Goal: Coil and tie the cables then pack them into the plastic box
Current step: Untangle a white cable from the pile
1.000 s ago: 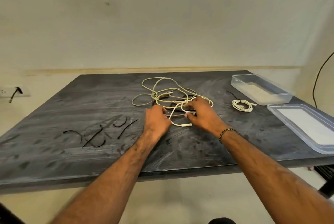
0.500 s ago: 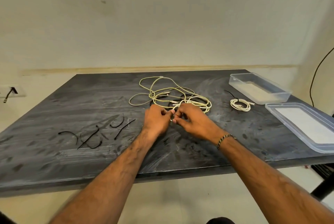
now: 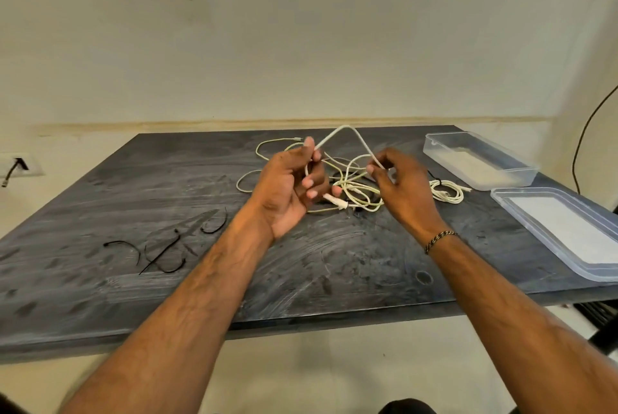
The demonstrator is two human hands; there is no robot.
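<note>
Nearby, the plastic box [image 3: 479, 159] holds no cables.

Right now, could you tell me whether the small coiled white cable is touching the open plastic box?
Apart. In the head view, the coiled cable lies on the table, with a strip of bare dark tabletop between it and the plastic box.

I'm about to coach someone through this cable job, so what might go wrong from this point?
1. The left hand and right hand lift one white cable whose remainder runs into the loose tangle; pulling may tighten knots or drag the heap.
2. The black ties lie far left, so fetching one likely means letting the coil slacken.
3. The finished coil lies close by and could get snagged.
</note>
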